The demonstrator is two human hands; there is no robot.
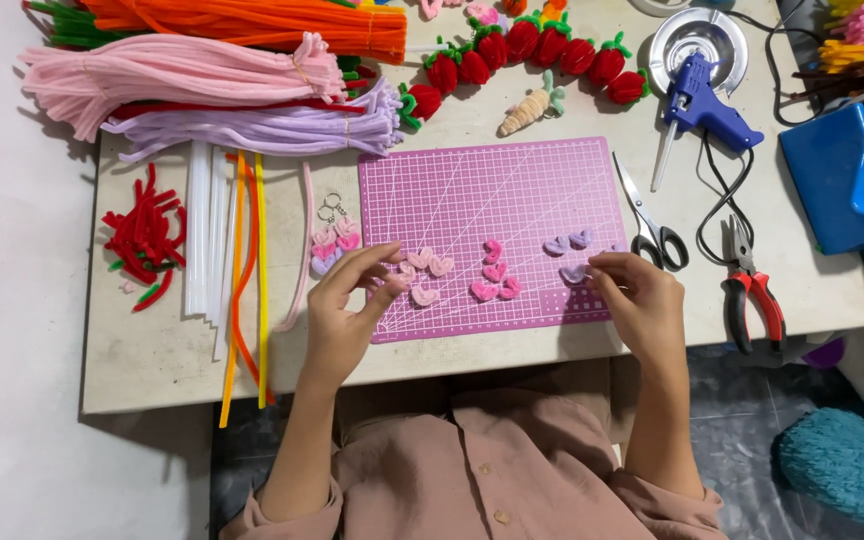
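My left hand rests on the left part of a pink cutting mat, fingertips pinching a small light pink fuzzy heart among light pink hearts. My right hand lies at the mat's right edge, fingers closed on a small lilac heart. Two more lilac hearts sit just above it. Darker pink hearts lie mid-mat between my hands.
Bundles of orange, pink and lilac pipe cleaners lie at the back left. Fuzzy strawberries, a blue glue gun, scissors, red-handled pliers, a blue tape dispenser and loose stems surround the mat.
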